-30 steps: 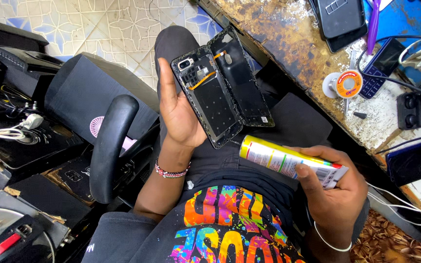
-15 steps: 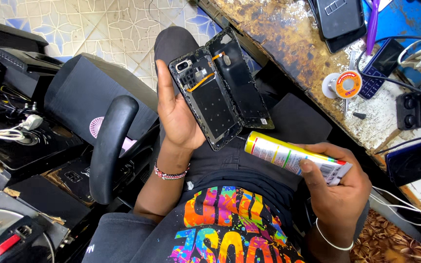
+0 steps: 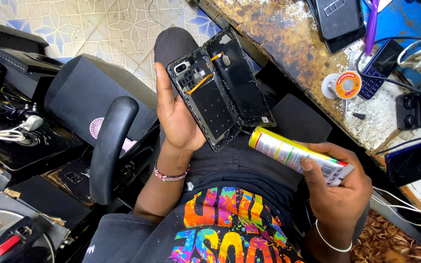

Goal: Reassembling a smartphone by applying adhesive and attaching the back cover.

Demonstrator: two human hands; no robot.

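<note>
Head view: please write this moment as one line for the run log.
left hand: holds opened phone over lap | right hand: holds yellow glue tube, tip near phone's lower edge, contact unclear | workbench: solder spool

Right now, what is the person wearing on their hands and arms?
Both arms are bare, with no sleeves or gloves. The left hand has a beaded bracelet in red, white and dark beads at its wrist. The right hand has a thin white band around its wrist. No rings show.
</note>
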